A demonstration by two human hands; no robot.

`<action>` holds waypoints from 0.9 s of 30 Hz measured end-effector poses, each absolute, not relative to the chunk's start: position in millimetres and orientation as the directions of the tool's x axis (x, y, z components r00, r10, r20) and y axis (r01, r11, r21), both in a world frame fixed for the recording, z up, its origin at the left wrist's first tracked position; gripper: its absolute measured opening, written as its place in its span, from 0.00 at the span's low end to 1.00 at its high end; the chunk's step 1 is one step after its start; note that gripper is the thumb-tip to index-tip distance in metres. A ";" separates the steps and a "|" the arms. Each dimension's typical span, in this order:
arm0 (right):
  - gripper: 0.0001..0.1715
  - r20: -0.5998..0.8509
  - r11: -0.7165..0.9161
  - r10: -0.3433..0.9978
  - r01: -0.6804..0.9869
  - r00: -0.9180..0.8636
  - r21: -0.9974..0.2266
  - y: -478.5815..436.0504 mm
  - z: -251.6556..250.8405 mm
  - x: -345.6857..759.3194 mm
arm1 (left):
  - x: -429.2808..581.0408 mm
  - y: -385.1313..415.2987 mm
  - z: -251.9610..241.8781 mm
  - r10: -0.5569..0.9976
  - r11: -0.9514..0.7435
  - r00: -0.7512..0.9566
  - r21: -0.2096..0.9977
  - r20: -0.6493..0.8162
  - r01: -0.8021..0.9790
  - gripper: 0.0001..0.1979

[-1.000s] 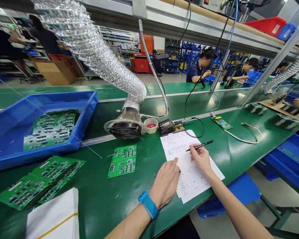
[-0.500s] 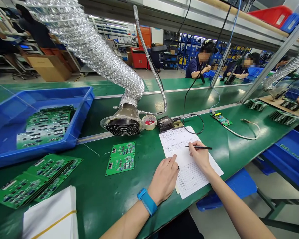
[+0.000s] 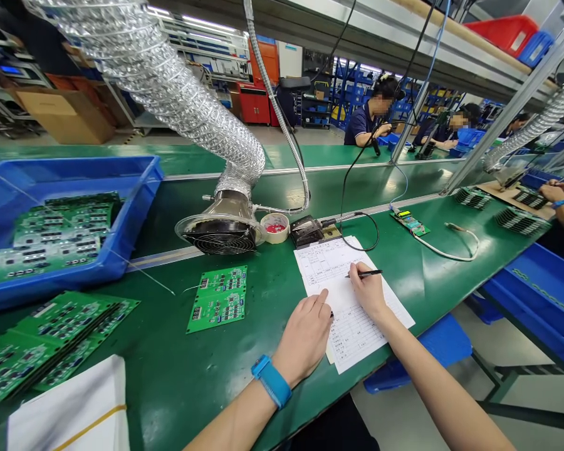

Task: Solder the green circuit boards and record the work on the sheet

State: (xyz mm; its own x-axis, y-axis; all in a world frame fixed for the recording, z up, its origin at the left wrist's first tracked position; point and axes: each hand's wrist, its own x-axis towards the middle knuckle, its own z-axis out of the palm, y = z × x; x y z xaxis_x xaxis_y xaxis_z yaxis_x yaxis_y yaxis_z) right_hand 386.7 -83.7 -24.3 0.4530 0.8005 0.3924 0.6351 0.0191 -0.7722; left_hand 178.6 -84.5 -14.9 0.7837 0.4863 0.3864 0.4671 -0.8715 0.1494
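A printed paper form (image 3: 326, 266) lies on the green bench in front of me. My right hand (image 3: 369, 294) rests on the form, fingers closed round a black pen (image 3: 364, 274) whose tip touches the sheet. Flat on the form's left edge lies my left hand (image 3: 305, 335), fingers together and stretched out, a blue wristband (image 3: 271, 381) on the wrist. A green circuit board (image 3: 219, 299) sits on the bench just left of the form.
A blue tray (image 3: 75, 172) of circuit boards stands at the left, more boards (image 3: 42, 341) and white sheets (image 3: 70, 413) in front of it. A foil extraction hose with fan (image 3: 219, 228), a red-filled tub (image 3: 275, 227) and a soldering stand (image 3: 305, 232) sit behind the form. Other people work beyond and at the right.
The pen has tipped from raised to nearly level, tip down on the form. Both hands stay on the paper. The camera view has drifted slightly rightward.
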 end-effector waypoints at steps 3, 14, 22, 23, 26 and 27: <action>0.25 0.399 0.009 0.798 0.653 0.451 -0.757 -83.4 -23.9 386.3 | 177.9 -84.6 -15.5 0.481 -0.874 0.792 0.135 0.376 0.467 0.09; 0.26 0.367 -0.014 0.790 0.613 0.491 -0.790 -86.7 -18.9 383.0 | 177.2 -84.4 -17.9 0.487 -0.873 0.789 0.176 0.374 0.455 0.09; 0.25 0.385 0.018 0.642 0.489 0.663 -0.872 -94.8 -12.5 387.8 | 175.8 -80.7 -16.0 0.520 -0.854 0.760 0.263 0.391 0.449 0.07; 0.26 0.387 0.037 0.640 0.476 0.664 -0.879 -97.2 -9.9 386.1 | 175.1 -80.3 -14.9 0.532 -0.847 0.742 0.283 0.408 0.451 0.07; 0.28 0.376 0.091 0.686 0.439 0.623 -0.894 -106.8 0.4 373.5 | 172.1 -79.5 -13.3 0.586 -0.810 0.685 0.345 0.433 0.474 0.09; 0.28 0.366 0.102 0.708 0.425 0.604 -0.899 -110.3 4.1 367.0 | 171.0 -79.3 -13.7 0.607 -0.794 0.669 0.368 0.429 0.484 0.09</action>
State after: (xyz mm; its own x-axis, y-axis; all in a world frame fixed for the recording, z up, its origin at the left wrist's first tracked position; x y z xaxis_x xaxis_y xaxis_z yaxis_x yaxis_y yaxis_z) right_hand 367.0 -110.3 4.1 0.6041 0.7077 0.3664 0.4254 0.1025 -0.8992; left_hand 171.0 -79.3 -13.7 0.6693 0.6068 0.4288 0.4837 -0.7939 0.3684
